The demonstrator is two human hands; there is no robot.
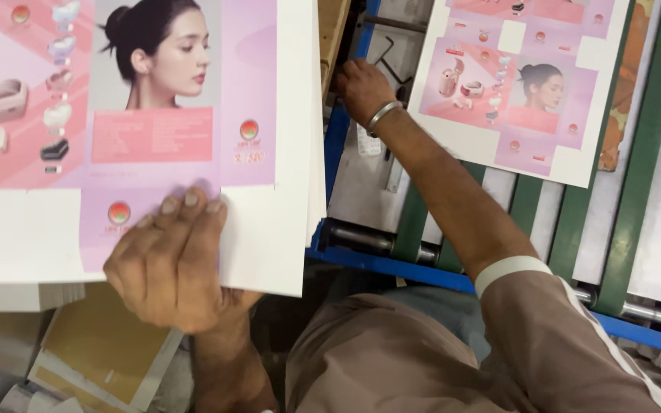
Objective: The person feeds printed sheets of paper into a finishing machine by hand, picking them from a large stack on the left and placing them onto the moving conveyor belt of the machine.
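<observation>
Gripping pink printed sheet point(131, 115): left hand point(174, 264); second pink sheet point(522, 76) beside right hand point(363, 88)

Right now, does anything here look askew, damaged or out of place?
Yes, mildly. The printed sheet on the green conveyor belts lies skewed, its edges slanting across the belts. Below the left hand, loose cardboard pieces sit in an untidy pile. No damage shows.

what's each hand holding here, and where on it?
Left hand grips the printed pink carton sheet at its white bottom edge, fingers on the printed face. Right hand reaches into the blue machine frame; whether it holds anything cannot be told.
</observation>
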